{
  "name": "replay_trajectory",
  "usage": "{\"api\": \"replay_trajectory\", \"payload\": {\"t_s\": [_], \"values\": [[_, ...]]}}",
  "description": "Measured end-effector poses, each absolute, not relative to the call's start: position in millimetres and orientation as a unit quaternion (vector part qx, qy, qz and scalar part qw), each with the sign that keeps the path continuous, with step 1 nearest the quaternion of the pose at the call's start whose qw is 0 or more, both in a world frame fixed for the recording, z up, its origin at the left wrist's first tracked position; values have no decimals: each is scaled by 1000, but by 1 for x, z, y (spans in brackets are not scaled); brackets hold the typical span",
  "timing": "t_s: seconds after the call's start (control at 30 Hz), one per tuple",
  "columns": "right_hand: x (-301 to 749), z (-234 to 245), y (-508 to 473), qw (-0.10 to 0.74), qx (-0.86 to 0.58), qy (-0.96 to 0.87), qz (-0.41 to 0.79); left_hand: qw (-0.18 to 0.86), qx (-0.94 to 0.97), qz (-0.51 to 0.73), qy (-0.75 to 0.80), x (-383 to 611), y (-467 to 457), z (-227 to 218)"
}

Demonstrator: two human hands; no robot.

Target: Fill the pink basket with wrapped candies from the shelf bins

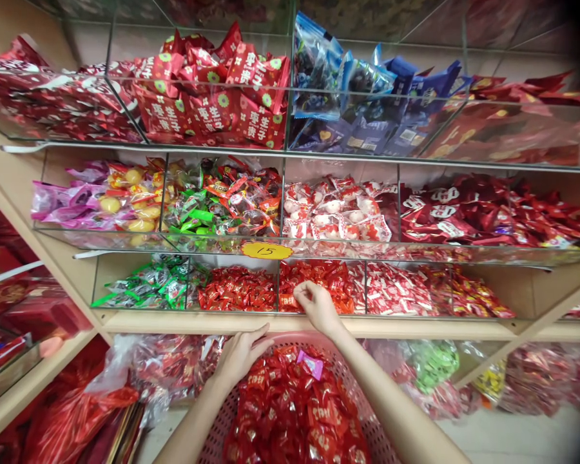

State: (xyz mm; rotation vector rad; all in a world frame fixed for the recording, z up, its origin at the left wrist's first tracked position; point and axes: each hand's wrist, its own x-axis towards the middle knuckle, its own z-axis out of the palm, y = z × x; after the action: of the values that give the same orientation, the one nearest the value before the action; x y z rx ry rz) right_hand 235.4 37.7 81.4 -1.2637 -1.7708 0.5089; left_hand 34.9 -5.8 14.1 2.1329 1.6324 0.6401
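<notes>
A pink plastic basket (217, 422) stands below the shelves, heaped with red-wrapped candies (290, 412); one pink-purple wrapped candy (310, 365) lies on top. My left hand (241, 353) is at the basket's left rim, fingers stretched out toward the shelf edge and holding nothing I can see. My right hand (319, 308) reaches over the basket's far rim to the bottom shelf. Its fingers are pinched together in front of a compartment of red-wrapped candies (326, 274). Whether a candy is between those fingertips is hidden.
Clear dividers (276, 290) split the shelves into candy compartments. A yellow price tag (267, 250) marked 15 hangs on the middle shelf's front. A wooden ledge (174, 323) runs below the bottom row. Bagged candies (435, 364) lie underneath, and red bags (77, 419) stand at lower left.
</notes>
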Motion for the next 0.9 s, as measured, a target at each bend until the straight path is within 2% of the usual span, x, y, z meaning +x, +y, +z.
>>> {"api": "replay_trajectory", "payload": {"t_s": [0.17,0.23,0.37,0.53,0.9], "values": [[261,105,5,468,-444,-728,231,211,747,227,588,36,-5,15],[273,110,-15,435,-443,-741,255,214,746,230,587,37,-4,14],[296,100,-51,310,-451,-784,291,208,751,226,584,37,-4,12],[318,76,-69,201,-483,-823,221,208,741,215,601,37,-4,11],[321,49,-72,143,-509,-847,50,198,752,219,590,36,-4,6]]}}
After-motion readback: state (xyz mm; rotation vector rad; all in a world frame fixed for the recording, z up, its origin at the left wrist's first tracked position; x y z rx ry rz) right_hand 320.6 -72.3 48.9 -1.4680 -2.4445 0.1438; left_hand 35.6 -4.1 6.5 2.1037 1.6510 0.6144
